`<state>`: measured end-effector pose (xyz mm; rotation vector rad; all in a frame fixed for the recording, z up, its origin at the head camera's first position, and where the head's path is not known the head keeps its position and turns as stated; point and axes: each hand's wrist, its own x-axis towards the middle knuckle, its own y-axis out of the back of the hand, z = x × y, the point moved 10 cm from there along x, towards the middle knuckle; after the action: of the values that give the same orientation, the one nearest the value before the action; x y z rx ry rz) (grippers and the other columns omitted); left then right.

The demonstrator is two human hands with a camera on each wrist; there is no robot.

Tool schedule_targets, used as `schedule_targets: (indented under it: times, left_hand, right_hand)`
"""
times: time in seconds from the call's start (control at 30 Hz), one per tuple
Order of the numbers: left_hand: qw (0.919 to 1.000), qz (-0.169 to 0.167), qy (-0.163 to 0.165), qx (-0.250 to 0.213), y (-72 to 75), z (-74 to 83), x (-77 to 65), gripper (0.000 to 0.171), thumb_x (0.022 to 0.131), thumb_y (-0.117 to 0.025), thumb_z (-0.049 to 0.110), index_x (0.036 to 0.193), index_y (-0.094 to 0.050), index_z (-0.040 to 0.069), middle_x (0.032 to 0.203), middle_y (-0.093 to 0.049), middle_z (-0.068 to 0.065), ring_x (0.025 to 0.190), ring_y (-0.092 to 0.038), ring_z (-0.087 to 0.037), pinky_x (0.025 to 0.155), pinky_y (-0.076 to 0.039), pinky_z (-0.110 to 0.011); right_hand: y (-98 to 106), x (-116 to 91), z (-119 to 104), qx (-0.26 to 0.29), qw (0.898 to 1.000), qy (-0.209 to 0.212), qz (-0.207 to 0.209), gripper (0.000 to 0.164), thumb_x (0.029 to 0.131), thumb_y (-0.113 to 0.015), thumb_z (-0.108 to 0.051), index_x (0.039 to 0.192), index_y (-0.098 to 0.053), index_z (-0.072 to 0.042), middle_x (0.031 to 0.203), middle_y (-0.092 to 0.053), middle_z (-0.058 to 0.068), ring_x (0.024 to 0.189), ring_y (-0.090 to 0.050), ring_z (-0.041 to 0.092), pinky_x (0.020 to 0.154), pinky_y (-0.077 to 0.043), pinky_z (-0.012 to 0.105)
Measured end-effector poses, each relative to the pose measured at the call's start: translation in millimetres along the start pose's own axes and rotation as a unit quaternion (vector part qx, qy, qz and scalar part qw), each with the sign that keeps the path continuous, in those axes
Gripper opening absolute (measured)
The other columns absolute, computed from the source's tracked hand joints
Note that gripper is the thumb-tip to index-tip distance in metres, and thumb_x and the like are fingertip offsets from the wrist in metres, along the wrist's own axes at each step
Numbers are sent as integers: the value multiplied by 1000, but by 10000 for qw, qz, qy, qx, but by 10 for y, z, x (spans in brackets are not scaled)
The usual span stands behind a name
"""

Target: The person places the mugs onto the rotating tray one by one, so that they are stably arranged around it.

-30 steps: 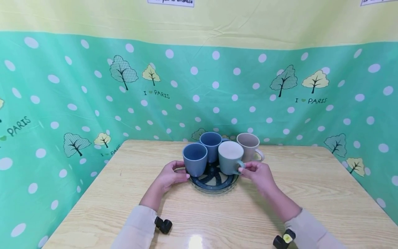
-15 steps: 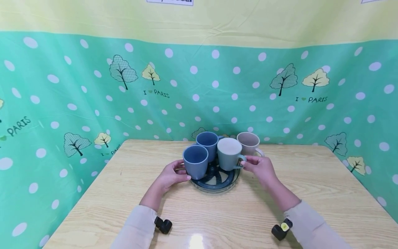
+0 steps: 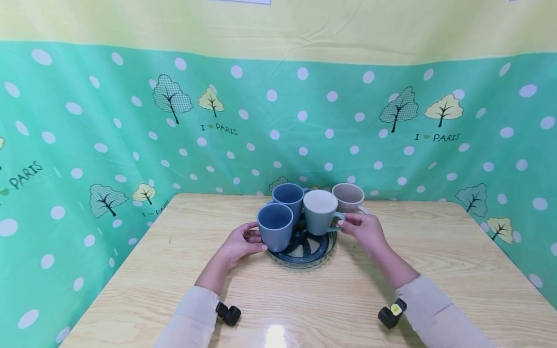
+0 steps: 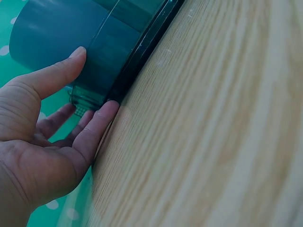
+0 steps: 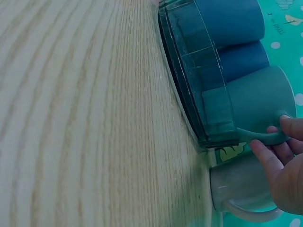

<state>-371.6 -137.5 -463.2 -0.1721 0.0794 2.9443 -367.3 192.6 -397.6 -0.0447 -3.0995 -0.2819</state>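
A round, clear-walled turntable tray (image 3: 303,264) with a dark spoked base carries three mugs. At its front left stands a blue-grey mug (image 3: 275,237), with a darker blue mug (image 3: 287,194) behind it. A grey-green mug (image 3: 317,220) sits at the right; its pale top faces up. The right hand (image 3: 365,234) pinches the green mug's handle (image 5: 265,137) between thumb and fingers. At the tray's left side, the left hand (image 3: 239,246) rests loosely spread, its thumb (image 4: 71,68) against the clear wall and a lower fingertip at the base edge.
A taupe mug (image 3: 348,195) stands on the wooden table (image 3: 287,299) just behind and right of the tray, close to the right hand. A green polka-dot cloth (image 3: 243,145) hangs beyond the table's far edge.
The tray's mugs have turned counterclockwise: the green mug went back and slightly left, the rear blue mug left, the front one slightly forward. The right hand moved back with the handle; the left stayed.
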Motion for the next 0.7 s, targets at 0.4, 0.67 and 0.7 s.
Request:
schedule_targets:
  times: [0.4,0.67,0.7]
  left_hand:
    - [9989,-293,-124,-333,33,24,-3,71,77,-72,-14,141,-46,-2,133,-53,-22,116,-57,-30,89,-56,-39]
    - [9980,-115,-34,-618,96,38,61,47,93,-59,-4,138,-47,-7,131,-54,-23,102,-66,-25,93,-54,-43]
    - [9978,-77,-18,-657,101,39,72,46,93,-60,-4,137,-48,-7,131,-55,-23,102,-66,-25,93,-54,-43]
  right_hand:
    - [166,-73,-38,-623,9969,392,276,38,89,-73,-11,123,-63,3,115,-67,20,95,-65,12,80,-57,22]
    - [304,-163,-148,-1510,9831,887,529,35,88,-75,-24,115,-69,-3,106,-69,12,97,-60,19,76,-54,20]
    - [312,-175,-163,-1582,9813,951,537,36,88,-75,-26,114,-69,-3,106,-69,11,97,-60,20,77,-53,20]
